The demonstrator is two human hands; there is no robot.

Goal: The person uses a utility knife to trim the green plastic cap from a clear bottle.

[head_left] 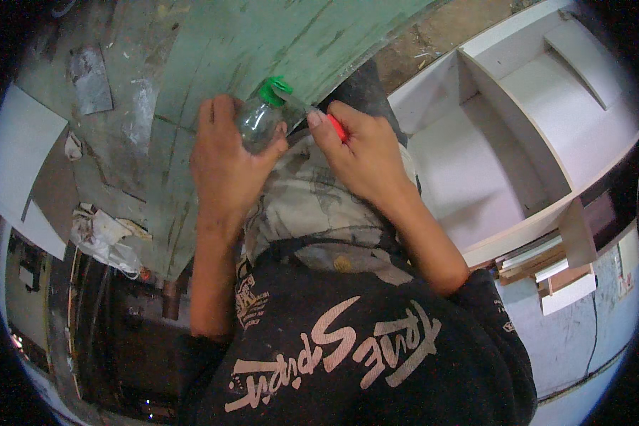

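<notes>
My left hand is closed around a clear plastic bottle, its fingers on the far left side and the thumb on the near right side. The bottle's green cap points away from me, and its top edge looks ragged. In my right hand is a knife with a red handle. Its flat, pale blade reaches left to the cap and seems to touch it. Most of the handle is hidden inside my right fist.
Under the bottle lies a worn green tabletop. A grey rectangular piece and a crumpled white plastic bag rest on its left part. To the right stands a white open cabinet with dividers, with stacked board pieces near it.
</notes>
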